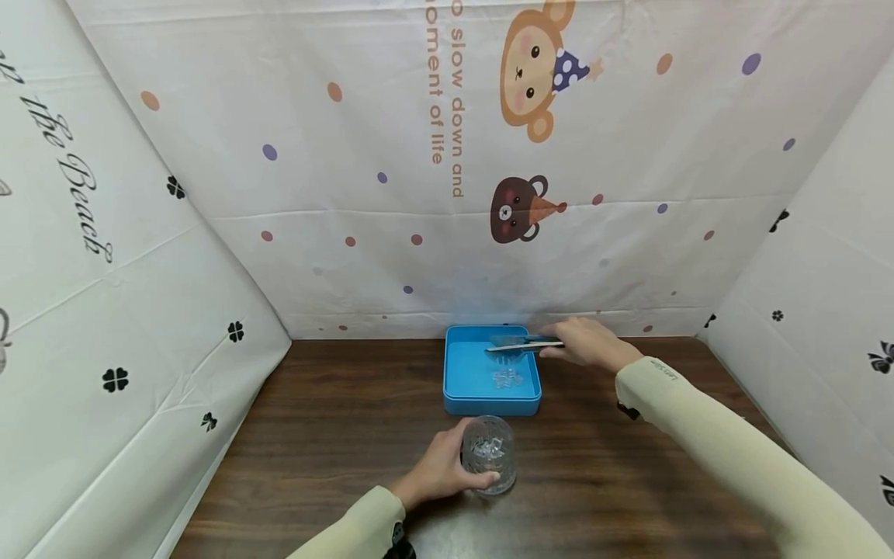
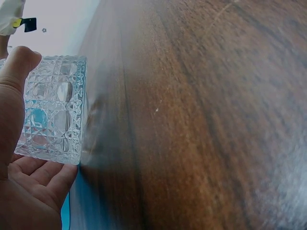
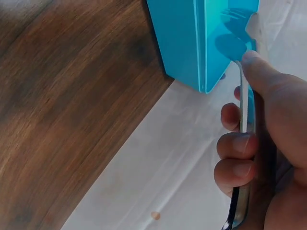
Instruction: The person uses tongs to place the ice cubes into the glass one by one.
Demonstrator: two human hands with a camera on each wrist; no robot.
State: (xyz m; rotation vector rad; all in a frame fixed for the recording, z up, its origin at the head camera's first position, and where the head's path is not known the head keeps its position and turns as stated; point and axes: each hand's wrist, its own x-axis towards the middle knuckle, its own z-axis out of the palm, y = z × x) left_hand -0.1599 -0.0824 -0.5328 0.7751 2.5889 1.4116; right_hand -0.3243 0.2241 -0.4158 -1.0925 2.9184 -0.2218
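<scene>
My left hand (image 1: 440,467) grips a clear cut-glass tumbler (image 1: 506,442) at the front middle of the table, with the thumb along its near side. Small clear pieces (image 1: 487,448) lie inside the tumbler. In the left wrist view the faceted wall of the tumbler (image 2: 50,110) shows between thumb and fingers. My right hand (image 1: 585,343) holds metal tongs (image 1: 527,346) whose ends reach over a light-blue box (image 1: 457,371). One tong end looks like a spoon, the other like a fork. A cluster of clear pieces (image 1: 507,378) lies in the box below the tong ends.
The box stands near the back edge of the dark wooden table (image 1: 363,388), just before a white printed cloth wall (image 1: 391,264). More white cloth walls rise on the left (image 1: 168,341) and the right (image 1: 824,310).
</scene>
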